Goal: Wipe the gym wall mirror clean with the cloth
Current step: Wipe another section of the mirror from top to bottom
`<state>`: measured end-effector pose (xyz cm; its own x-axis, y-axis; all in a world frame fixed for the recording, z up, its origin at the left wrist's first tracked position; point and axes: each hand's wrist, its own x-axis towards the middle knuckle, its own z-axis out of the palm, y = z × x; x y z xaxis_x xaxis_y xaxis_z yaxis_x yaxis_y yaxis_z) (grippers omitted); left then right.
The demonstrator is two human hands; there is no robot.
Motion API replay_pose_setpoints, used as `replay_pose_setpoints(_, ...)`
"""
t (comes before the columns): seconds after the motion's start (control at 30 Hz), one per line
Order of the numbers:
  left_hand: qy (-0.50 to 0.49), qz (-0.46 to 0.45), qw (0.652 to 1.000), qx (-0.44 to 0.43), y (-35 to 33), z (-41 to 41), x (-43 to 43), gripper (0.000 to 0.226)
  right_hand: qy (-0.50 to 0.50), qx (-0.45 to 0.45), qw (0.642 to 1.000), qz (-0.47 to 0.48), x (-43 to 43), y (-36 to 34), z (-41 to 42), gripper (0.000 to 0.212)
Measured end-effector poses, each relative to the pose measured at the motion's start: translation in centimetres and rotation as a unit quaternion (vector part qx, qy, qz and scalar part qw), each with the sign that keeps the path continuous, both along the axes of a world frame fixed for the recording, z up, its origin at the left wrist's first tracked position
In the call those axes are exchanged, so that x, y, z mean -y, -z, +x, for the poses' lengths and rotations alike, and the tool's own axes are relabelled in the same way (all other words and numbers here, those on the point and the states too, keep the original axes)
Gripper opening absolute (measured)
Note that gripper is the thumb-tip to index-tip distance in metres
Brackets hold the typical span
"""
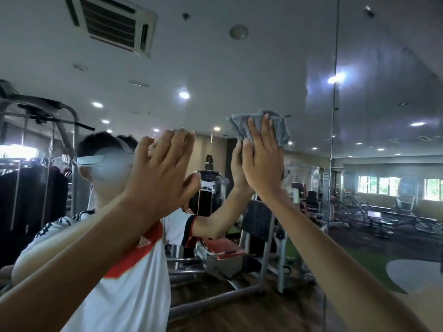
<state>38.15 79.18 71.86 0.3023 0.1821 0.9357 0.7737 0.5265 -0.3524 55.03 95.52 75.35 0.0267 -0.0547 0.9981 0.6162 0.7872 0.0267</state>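
1. Both arms are raised from the bottom corners: left forearm [72, 259] from the lower left, right forearm [335, 248] from the lower right.
2. Right hand [261, 159]: fingers straight and together, pointing up, palm flat. It presses the cloth [281, 133] onto the mirror [263, 68]. No pinch or curl round the fabric is visible.
3. Cloth: grey and bunched, trapped between palm and glass. Its edges stick out above the fingertips and to the right of the hand. Long axis is roughly vertical, in line with the fingers.
4. Left hand [163, 168]: fingers straight, holding nothing, laid flat towards the glass. Its fingertips meet their own reflection. It sits left of the cloth, slightly lower and clear of it.
5. Hazy streaked patch [318, 75]: lies up and to the right of the cloth, just beside the vertical seam [333, 130].
6. Judgement: the right hand is the nearer one, so the next stroke should run up and right from the cloth towards the haze. The left hand only braces.
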Motion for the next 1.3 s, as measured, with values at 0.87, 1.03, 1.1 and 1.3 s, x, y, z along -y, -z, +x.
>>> replay_pose_setpoints(0.87,-0.002,-0.005,0.994,-0.111,-11.7,-2.0,1.3,0.058,-0.037,-0.019,0.999,-0.017,-5.4,-10.2,4.3,0.053)
replay_pose_setpoints(1.03,-0.009,0.011,0.996,-0.086,-15.2,-1.4,0.9,0.063,-0.022,0.015,1.000,-0.003,-2.8,-14.5,1.2,0.058)
replay_pose_setpoints(1.1,-0.008,0.016,0.997,-0.078,-16.4,-1.3,0.9,0.063,-0.013,0.075,0.994,0.076,-2.9,-12.1,0.8,0.052)
replay_pose_setpoints(1.3,-0.006,-0.001,1.000,-0.024,-18.4,-1.7,1.3,0.078,0.011,0.106,0.985,0.137,-6.8,-9.3,5.9,0.051)
